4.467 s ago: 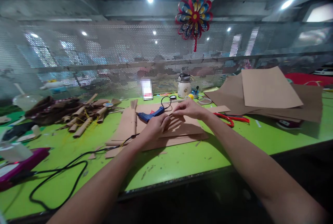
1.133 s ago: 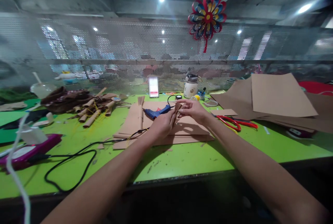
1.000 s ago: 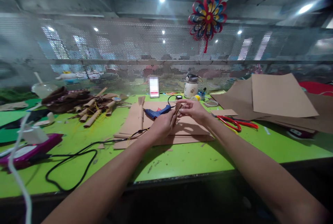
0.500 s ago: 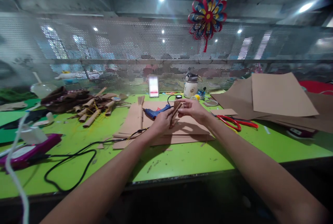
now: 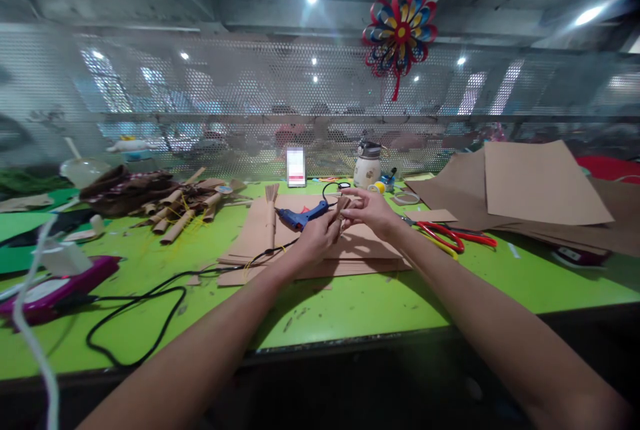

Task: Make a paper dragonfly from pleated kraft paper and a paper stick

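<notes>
My left hand (image 5: 320,237) is closed around a small piece of brown craft paper (image 5: 343,204), folded or rolled and partly hidden by my fingers. My right hand (image 5: 370,211) meets it from the other side, its thumb and fingers pinching the paper's edge. Just beyond my left hand, a blue hot glue gun (image 5: 303,217) rests on a stack of brown paper sheets (image 5: 250,233). A rolled paper piece with a fringed top (image 5: 271,217) lies left of the glue gun.
Red-handled scissors (image 5: 450,235) and large brown sheets (image 5: 545,183) are on the right. Paper rolls (image 5: 177,227) lie at left, near a purple power strip (image 5: 85,290) and black cable (image 5: 137,293). A phone (image 5: 296,167) and a bottle (image 5: 367,167) stand at the back.
The piece of brown paper has turned slightly between my hands, and less of it shows. My left hand has shifted a little to the right; the things on the table stay put.
</notes>
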Tool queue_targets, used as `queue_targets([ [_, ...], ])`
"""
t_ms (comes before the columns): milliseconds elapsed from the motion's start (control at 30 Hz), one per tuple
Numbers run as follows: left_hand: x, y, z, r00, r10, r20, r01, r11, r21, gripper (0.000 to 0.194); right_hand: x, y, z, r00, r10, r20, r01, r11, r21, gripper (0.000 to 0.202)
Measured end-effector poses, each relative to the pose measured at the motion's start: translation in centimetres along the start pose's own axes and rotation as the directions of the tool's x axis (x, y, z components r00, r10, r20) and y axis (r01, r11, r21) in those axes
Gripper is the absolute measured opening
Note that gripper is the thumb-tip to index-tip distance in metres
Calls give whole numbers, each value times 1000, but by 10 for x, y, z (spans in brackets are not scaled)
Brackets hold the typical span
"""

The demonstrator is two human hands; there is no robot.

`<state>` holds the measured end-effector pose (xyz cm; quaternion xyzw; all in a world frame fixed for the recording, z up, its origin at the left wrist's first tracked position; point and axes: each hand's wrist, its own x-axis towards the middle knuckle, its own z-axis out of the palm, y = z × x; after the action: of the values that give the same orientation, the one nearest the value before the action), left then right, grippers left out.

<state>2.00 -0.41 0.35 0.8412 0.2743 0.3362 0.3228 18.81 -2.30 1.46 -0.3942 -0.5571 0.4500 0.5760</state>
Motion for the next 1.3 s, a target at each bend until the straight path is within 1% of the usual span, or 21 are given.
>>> queue_targets([
  [67,1,1,2,997,-59,46,66,984,-168,41,0,1,-1,1000,-5,4,5,1000,11,57],
  [133,1,2,3,990,-122,75,140,933,-332,41,1,2,-2,1000,-14,7,14,1000,8,58],
  [167,1,3,4,986,-149,74,166,909,-382,41,1,2,-3,1000,-22,8,22,1000,-5,58],
  [233,1,3,3,982,-184,52,189,893,-408,42,1,1,-3,999,-49,3,49,997,-55,58],
  [333,1,3,3,983,-177,36,179,926,-331,41,1,-2,-3,995,-99,15,100,981,-167,51],
  [433,1,2,2,991,-129,29,132,972,-194,39,-1,-8,-5,991,-123,45,130,960,-249,43],
  [500,1,1,1,997,-80,18,82,990,-112,40,-2,-11,-6,991,-118,59,129,953,-274,39],
  [600,1,1,-1,1000,-18,9,18,999,-32,41,-3,-14,-9,992,-97,82,115,960,-254,37],
  [667,0,5,-2,1000,-21,-3,21,1000,-20,41,-2,-14,-10,992,-94,88,112,967,-228,36],
  [833,-1,14,-2,997,-67,-31,64,994,-92,38,-1,-14,-11,986,-128,109,150,964,-221,29],
  [967,0,8,-1,991,-101,-83,94,992,-86,35,-1,-12,-9,987,-118,105,141,960,-243,28],
  [1100,1,-2,2,986,-137,-95,130,988,-78,36,0,-8,-9,995,-85,44,93,972,-217,29],
  [1167,0,-5,2,989,-113,-100,108,993,-55,36,0,-7,-10,999,-45,17,48,981,-187,35],
  [1233,-1,-5,2,991,-76,-107,74,997,-22,36,0,-7,-10,999,2,35,4,987,-160,41],
  [1300,-2,-4,1,992,-47,-115,50,999,22,35,-1,-9,-10,998,21,62,-12,989,-146,37],
])
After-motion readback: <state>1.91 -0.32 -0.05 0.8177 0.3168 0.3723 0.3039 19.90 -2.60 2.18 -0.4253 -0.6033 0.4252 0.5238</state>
